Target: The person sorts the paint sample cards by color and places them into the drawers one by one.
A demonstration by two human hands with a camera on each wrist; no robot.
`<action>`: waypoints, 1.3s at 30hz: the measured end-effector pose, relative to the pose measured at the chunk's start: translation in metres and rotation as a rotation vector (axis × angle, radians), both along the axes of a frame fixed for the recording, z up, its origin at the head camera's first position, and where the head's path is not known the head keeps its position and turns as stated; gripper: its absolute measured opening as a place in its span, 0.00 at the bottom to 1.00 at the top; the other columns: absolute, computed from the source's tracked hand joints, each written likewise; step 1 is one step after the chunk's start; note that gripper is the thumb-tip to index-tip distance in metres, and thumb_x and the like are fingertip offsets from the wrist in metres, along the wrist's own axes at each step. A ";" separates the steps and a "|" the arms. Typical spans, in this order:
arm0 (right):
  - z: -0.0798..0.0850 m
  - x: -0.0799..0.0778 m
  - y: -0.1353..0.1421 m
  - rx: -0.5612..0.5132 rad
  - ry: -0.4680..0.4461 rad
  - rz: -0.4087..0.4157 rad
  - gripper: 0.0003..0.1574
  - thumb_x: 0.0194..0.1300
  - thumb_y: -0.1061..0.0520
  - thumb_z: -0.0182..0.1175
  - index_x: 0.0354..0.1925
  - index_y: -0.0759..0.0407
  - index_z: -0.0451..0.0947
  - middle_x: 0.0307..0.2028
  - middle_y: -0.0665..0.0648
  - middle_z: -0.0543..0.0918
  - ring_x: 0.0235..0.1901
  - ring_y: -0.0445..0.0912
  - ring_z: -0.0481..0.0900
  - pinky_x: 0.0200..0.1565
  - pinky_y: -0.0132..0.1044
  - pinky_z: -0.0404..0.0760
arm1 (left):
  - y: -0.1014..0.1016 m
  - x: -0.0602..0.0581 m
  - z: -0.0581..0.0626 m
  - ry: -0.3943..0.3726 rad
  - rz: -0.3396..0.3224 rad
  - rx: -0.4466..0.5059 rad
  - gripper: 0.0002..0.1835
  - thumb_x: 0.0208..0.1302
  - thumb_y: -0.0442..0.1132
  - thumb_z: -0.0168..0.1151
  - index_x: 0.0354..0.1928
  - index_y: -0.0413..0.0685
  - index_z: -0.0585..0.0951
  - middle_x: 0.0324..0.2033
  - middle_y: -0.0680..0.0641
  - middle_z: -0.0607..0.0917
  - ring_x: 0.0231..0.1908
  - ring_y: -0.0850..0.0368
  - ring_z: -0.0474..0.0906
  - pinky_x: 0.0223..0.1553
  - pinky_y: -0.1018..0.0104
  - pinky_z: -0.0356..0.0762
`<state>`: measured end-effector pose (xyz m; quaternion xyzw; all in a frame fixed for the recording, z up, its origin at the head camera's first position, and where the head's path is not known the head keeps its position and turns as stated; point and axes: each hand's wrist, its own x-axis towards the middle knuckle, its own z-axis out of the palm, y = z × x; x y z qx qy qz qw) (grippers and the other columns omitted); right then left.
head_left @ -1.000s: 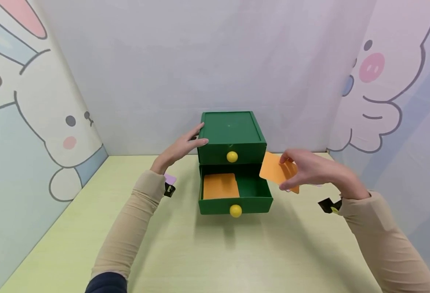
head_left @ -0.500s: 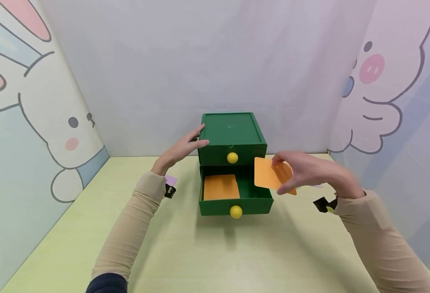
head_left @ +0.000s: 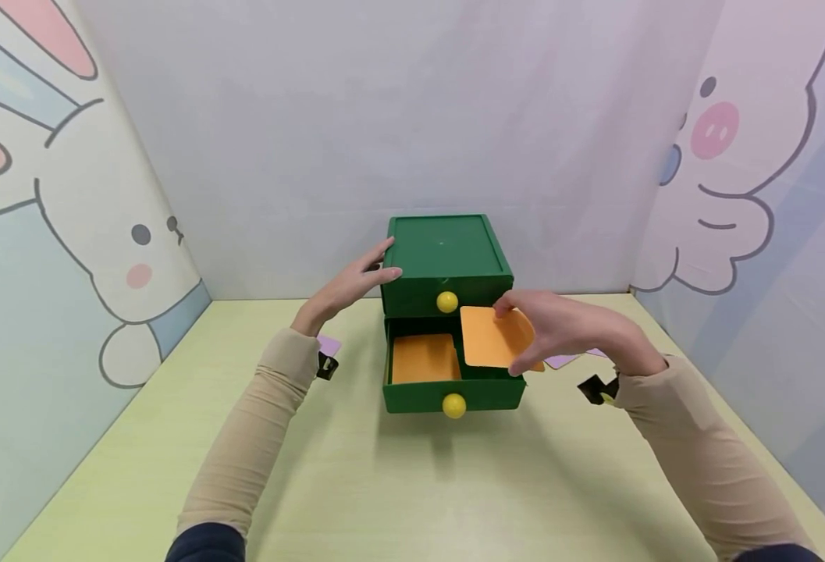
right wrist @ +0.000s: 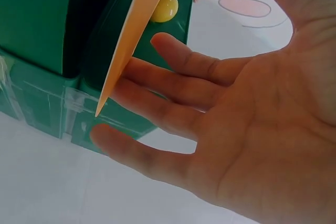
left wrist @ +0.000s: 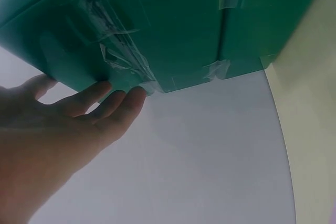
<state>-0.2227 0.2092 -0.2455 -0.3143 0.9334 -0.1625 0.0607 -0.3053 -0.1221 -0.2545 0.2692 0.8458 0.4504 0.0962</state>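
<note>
A green two-drawer box (head_left: 443, 246) stands against the back wall, its lower drawer (head_left: 415, 397) pulled out and its upper one closed. One orange square card (head_left: 424, 359) lies in the left part of the lower drawer. My right hand (head_left: 560, 326) pinches a second orange card (head_left: 484, 339) by its edges, thumb at the near side. That card overlaps the drawer's right part in the head view; the right wrist view shows it edge-on. With fingers spread, my left hand (head_left: 345, 290) rests against the box's left side; its fingertips (left wrist: 135, 94) touch the taped green wall.
Purple cards (head_left: 561, 361) lie on the pale table right of the box, partly behind my right hand. Another purple card (head_left: 329, 346) shows by my left wrist. Yellow round knobs (head_left: 454, 406) stick out from the drawer fronts. Cartoon-printed curtains enclose the table.
My right hand has moved left with the orange card, from beside the drawer to over its right part. More of the purple cards shows behind it. My left hand stays at the box.
</note>
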 end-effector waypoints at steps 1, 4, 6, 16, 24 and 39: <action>0.000 0.000 -0.002 0.001 0.000 0.004 0.42 0.46 0.48 0.76 0.55 0.60 0.70 0.54 0.56 0.78 0.52 0.50 0.73 0.56 0.46 0.73 | 0.000 0.000 0.000 0.000 0.000 -0.001 0.38 0.72 0.51 0.48 0.77 0.59 0.43 0.77 0.50 0.43 0.76 0.45 0.42 0.72 0.39 0.48; -0.002 -0.001 -0.005 0.007 -0.001 0.005 0.43 0.45 0.48 0.76 0.56 0.60 0.70 0.54 0.56 0.78 0.53 0.50 0.74 0.56 0.46 0.73 | 0.000 -0.001 -0.001 -0.002 0.002 0.000 0.38 0.72 0.51 0.48 0.77 0.59 0.43 0.77 0.50 0.43 0.76 0.46 0.42 0.72 0.39 0.48; -0.003 -0.001 -0.007 0.011 -0.001 0.003 0.44 0.45 0.48 0.76 0.57 0.60 0.70 0.55 0.56 0.78 0.53 0.50 0.74 0.57 0.46 0.73 | 0.000 -0.001 -0.001 -0.004 0.002 0.001 0.38 0.72 0.51 0.48 0.77 0.59 0.43 0.77 0.50 0.43 0.76 0.45 0.42 0.72 0.39 0.48; -0.007 0.001 -0.018 0.056 0.073 -0.007 0.42 0.43 0.46 0.77 0.55 0.58 0.74 0.49 0.53 0.79 0.46 0.47 0.73 0.49 0.41 0.74 | 0.000 -0.002 -0.001 -0.002 0.008 0.003 0.38 0.72 0.51 0.48 0.77 0.59 0.43 0.77 0.50 0.44 0.76 0.45 0.43 0.72 0.39 0.49; -0.011 0.002 -0.022 0.067 0.096 0.003 0.42 0.43 0.45 0.77 0.54 0.58 0.75 0.48 0.53 0.80 0.44 0.47 0.72 0.46 0.40 0.73 | 0.001 -0.003 -0.002 0.002 0.018 0.007 0.38 0.72 0.52 0.49 0.77 0.60 0.44 0.77 0.50 0.45 0.76 0.46 0.44 0.72 0.40 0.50; -0.011 0.004 -0.023 0.068 0.111 -0.005 0.41 0.45 0.45 0.77 0.55 0.58 0.76 0.65 0.59 0.73 0.55 0.54 0.73 0.55 0.48 0.75 | -0.001 -0.019 -0.017 0.006 0.020 0.033 0.38 0.72 0.52 0.49 0.77 0.64 0.44 0.77 0.51 0.44 0.77 0.47 0.42 0.72 0.39 0.49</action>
